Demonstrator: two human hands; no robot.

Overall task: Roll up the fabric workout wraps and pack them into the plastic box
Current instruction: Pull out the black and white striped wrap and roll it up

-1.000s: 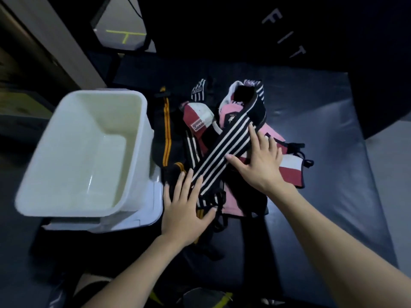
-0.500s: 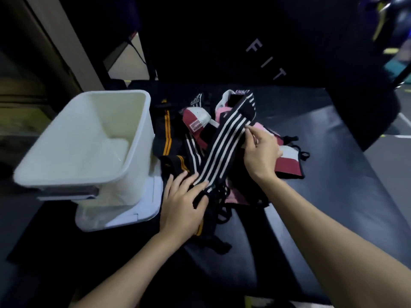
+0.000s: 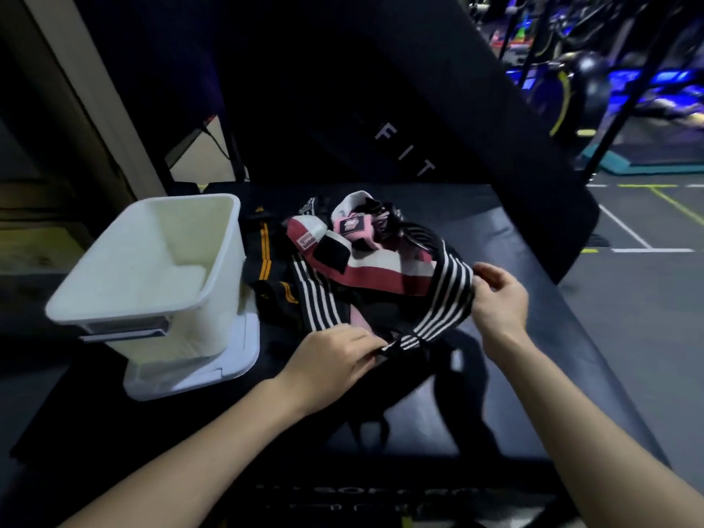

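A black wrap with white stripes (image 3: 447, 295) curves between both hands above the dark padded bench (image 3: 533, 375). My left hand (image 3: 335, 360) pinches its near end. My right hand (image 3: 499, 299) grips it farther along, at the right. Behind them lies a pile of other wraps: a maroon and white one (image 3: 373, 276), a pink one (image 3: 354, 228), a black one with orange stripes (image 3: 264, 257) and another striped black one (image 3: 316, 299). The white plastic box (image 3: 129, 299) stands open and empty at the left, resting on its lid (image 3: 236, 363).
A dark angled pad with white letters (image 3: 404, 150) rises behind the bench. Gym machines (image 3: 586, 81) and a floor with painted lines (image 3: 640, 230) lie to the right. A wall post (image 3: 68, 97) stands at the left.
Both hands have taken hold of the striped wrap and pulled it off the pile toward the right and nearer to me. The view has tilted up.
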